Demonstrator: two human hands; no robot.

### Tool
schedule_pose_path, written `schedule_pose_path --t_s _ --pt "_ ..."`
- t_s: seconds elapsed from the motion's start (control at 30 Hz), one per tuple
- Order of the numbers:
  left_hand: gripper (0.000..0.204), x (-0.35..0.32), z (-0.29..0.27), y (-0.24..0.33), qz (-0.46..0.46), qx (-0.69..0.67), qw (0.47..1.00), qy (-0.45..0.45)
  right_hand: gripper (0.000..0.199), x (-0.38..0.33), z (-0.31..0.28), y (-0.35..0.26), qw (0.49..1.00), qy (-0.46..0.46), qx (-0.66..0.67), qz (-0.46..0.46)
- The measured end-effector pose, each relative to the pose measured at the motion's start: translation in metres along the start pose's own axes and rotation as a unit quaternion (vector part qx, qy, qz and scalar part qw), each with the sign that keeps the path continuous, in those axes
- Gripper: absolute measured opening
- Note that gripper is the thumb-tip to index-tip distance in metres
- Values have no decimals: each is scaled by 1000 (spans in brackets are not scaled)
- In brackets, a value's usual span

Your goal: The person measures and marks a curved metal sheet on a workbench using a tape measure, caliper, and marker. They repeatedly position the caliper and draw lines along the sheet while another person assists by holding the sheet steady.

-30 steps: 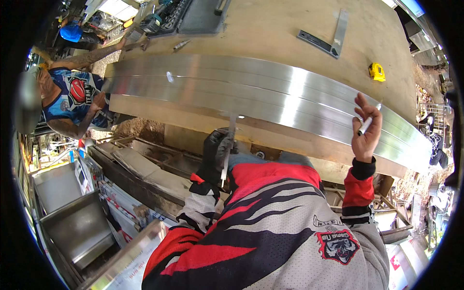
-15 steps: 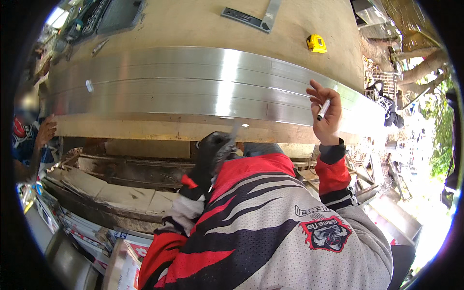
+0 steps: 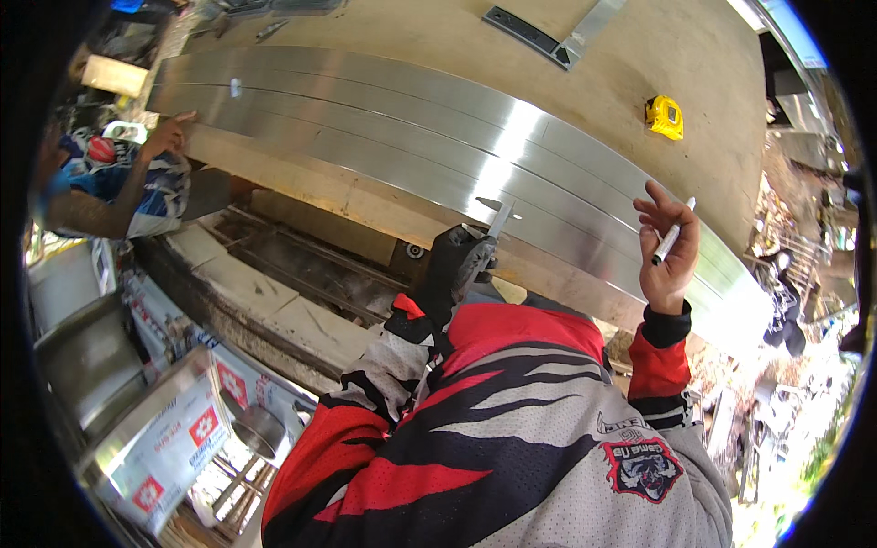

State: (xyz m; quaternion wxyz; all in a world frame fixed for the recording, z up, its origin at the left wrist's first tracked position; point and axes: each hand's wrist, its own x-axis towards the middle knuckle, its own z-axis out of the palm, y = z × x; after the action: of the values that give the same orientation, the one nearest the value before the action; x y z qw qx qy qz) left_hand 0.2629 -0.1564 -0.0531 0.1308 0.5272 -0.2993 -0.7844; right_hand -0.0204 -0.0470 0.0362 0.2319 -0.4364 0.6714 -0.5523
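Observation:
My left hand [image 3: 457, 262], in a black glove, is closed round a metal caliper [image 3: 501, 219]. The caliper's jaw end sticks up over the near edge of the shiny metal sheet [image 3: 393, 123], which has long lines running along it. I cannot tell whether the jaws touch the sheet. Over the right part of the sheet is my bare right hand [image 3: 674, 260], palm up. A white marker [image 3: 671, 239] lies across its palm, gripped by the thumb and curled lower fingers, while the upper fingers stretch out.
Beyond the sheet, a yellow tape measure [image 3: 664, 117] and a metal square [image 3: 527, 36] lie on the tan tabletop [image 3: 420, 41]. Another person's hand [image 3: 168, 135] is at the sheet's left end. Metal pieces in printed film [image 3: 174, 447] stand at lower left.
My view has turned, so the sheet now slants down to the right. My left hand has brought the caliper up over the sheet's edge. The other person's arm shows more fully.

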Motion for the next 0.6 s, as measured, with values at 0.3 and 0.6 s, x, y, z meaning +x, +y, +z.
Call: schedule_pose_path --t_s 0.3,0.6 --pt "16 -12 26 22 1 49 995 83 33 1 -47 32 993 -79 81 22" --pt "12 -13 31 16 5 -17 999 48 35 3 -3 33 985 -124 102 66"
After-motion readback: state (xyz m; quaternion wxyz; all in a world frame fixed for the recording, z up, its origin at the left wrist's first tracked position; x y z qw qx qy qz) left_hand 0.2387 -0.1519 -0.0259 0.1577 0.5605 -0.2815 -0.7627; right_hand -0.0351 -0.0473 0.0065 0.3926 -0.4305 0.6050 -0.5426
